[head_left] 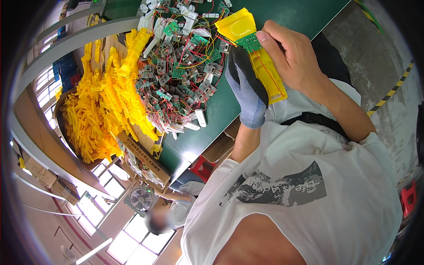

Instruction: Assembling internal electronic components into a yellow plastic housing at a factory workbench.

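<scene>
Green table (282, 17) crowded: circuit boards, wires, yellow parts heap (101, 101). Left hand (248, 90), gloved, grip clenched under yellow housing (265, 66) held above table edge; right hand (291, 55) pinches small green board (248, 42) onto it. Risk: thumb slip, board pops loose, thin red wires snag.

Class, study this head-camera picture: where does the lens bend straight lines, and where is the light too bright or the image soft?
In the head view, the green table edge and the grey rails curve toward the dark round rim; the windows at lower left glare white; a person's face there is blurred; the yellow plastic part in both hands stays sharp.
</scene>
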Demonstrator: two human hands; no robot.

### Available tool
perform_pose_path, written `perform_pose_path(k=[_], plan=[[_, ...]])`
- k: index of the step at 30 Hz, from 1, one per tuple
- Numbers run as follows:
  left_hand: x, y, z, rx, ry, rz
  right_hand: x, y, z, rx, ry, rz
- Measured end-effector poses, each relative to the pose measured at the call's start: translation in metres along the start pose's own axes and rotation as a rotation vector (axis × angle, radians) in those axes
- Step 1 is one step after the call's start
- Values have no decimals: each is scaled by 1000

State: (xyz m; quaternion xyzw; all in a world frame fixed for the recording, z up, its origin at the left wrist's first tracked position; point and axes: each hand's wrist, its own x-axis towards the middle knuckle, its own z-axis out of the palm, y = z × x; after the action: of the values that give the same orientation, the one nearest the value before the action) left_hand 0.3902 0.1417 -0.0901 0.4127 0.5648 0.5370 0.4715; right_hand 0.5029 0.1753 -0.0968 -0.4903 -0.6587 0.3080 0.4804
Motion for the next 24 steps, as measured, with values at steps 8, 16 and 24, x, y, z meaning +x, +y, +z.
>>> perform_pose_path(k=[8,16,24], plan=[[-5,-10,-12,-109,-16,27,1,-6,4,-10,-26,18],[-6,4,-8,-677,62,-206,7,-2,-5,444,-97,134],[-2,13,-31,-488,-60,79,7,7,-21,216,-182,-153]])
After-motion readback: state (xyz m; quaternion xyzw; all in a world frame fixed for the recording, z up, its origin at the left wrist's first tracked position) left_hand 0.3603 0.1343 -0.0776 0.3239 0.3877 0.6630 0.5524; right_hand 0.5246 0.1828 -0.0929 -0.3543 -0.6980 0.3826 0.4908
